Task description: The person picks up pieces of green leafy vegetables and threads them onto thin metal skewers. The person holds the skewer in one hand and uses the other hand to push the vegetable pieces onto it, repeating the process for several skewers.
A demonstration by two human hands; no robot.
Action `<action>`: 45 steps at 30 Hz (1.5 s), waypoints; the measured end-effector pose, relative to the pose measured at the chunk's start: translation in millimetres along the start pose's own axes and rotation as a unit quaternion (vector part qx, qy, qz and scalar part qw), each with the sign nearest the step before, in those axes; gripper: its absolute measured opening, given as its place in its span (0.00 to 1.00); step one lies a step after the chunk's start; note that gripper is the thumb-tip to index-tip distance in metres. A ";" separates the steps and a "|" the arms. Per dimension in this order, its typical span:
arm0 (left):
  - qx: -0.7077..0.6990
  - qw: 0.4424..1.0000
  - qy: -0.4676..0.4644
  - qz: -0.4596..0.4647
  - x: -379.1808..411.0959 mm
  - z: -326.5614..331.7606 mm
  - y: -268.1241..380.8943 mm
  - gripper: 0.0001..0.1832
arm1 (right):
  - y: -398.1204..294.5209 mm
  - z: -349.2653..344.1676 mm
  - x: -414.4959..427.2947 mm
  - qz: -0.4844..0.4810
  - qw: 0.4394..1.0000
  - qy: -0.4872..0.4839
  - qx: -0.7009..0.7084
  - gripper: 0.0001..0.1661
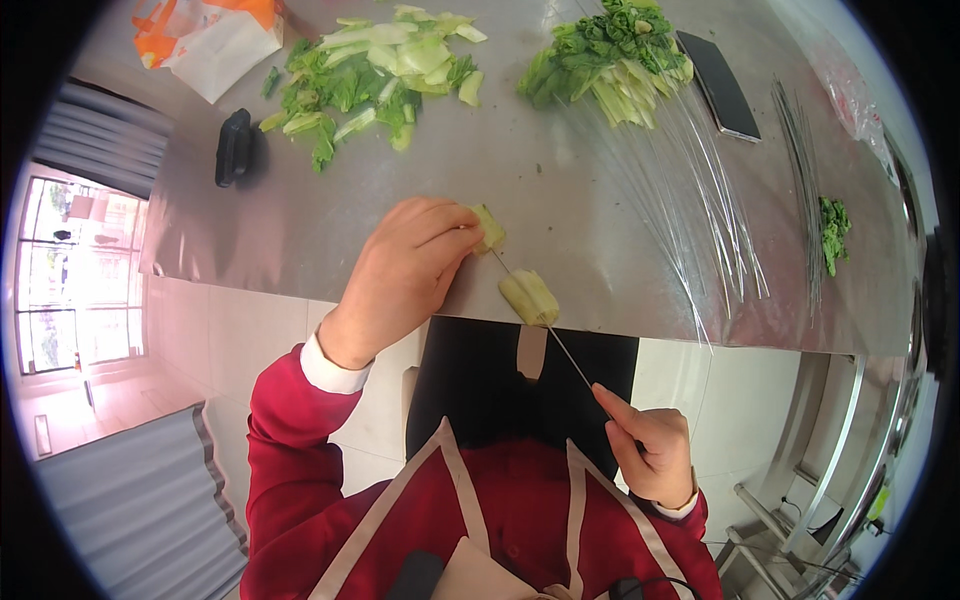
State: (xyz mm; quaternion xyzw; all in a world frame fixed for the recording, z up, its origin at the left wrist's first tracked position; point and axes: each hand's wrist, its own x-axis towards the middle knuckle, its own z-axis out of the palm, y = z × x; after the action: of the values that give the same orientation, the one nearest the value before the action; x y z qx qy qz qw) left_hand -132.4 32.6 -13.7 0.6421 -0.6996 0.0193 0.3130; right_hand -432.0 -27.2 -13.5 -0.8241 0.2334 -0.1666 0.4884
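My left hand (pixel 416 266) pinches a pale green vegetable piece (pixel 489 228) above the front part of the metal table. A thin metal skewer (pixel 571 358) runs from that piece through a second, rolled-looking pale green vegetable piece (pixel 529 297) near the table's front edge. Between thumb and forefinger, my right hand (pixel 646 442) grips the skewer's lower end in front of the table. At the back left lies a pile of cut leafy green vegetable (pixel 375 71). Another leafy heap (pixel 615 67) sits at the back right, with several loose metal skewers (pixel 697 195) fanned out from it towards the front edge.
A black phone-like slab (pixel 718 86) lies beside the right heap. Farther right are a skewer bundle (pixel 802 187), a small leafy bit (pixel 834 234) and a clear plastic bag (pixel 847 94). An orange and white bag (pixel 217 45) and a small black object (pixel 233 148) are on the left.
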 end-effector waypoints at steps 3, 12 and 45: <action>-0.016 1.000 0.006 -0.003 -0.3 1.6 -1.2 0.11 | -3.2 0.3 2.2 0.008 1.000 0.000 -0.002 0.25; -0.034 0.999 0.014 -0.003 -0.6 2.3 -1.5 0.10 | -18.0 -4.6 5.4 0.029 0.999 -0.013 -0.024 0.25; 0.019 0.999 0.025 0.034 -3.1 5.1 -3.3 0.11 | -6.9 24.4 25.5 0.008 1.000 -0.002 -0.004 0.24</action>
State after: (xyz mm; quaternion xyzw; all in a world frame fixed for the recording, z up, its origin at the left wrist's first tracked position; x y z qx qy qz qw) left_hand -131.6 32.6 -20.5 0.6232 -0.7123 0.0594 0.3173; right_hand -397.0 -20.6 -17.6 -0.8245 0.2398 -0.1604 0.4868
